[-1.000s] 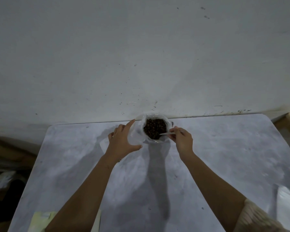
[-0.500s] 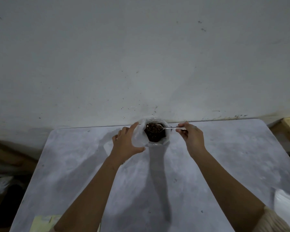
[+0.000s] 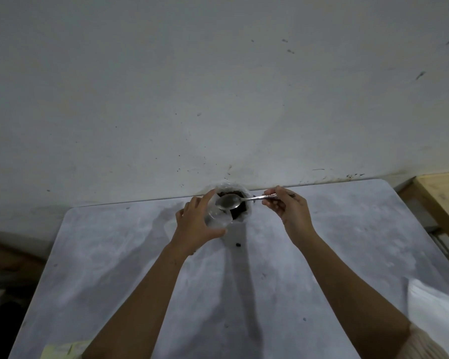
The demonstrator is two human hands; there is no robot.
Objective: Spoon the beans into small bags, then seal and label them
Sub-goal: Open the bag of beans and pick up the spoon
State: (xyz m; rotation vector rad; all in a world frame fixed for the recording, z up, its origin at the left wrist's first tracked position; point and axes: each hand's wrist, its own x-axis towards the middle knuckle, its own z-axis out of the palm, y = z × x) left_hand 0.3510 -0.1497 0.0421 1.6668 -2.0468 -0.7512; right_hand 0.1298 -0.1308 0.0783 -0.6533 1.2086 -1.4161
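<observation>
A person's two bare arms reach across a grey desk [image 3: 130, 268] towards a stained white wall.

At the far edge of the desk stands an open plastic sack [image 3: 245, 195] with dark beans [image 3: 236, 213] inside. The left hand [image 3: 195, 226] holds a small clear bag [image 3: 215, 219] against the near left side of the sack, its grip curled round the bag with the thumb underneath.

The right hand [image 3: 290, 211] pinches the far end of a metal spoon [image 3: 244, 199] between thumb and fingertips. The handle is level, and the bowl sits over the mouth of the small bag.

A second ago the spoon was dug into the beans. Half a second ago it was lifted with a load. Now the bowl looks bare and shiny, so the load has probably been tipped out. How many beans are in the small bag cannot be made out through the plastic.

One dark bean [image 3: 237, 245] now lies on the desk just near of the bag. It did not show there before and has likely spilled.

The task appears to be at the filling stage, with more scoops likely needed. Sealing and labelling are not yet begun.

A yellow paper [image 3: 60, 349] lies at the near left corner of the desk.
</observation>
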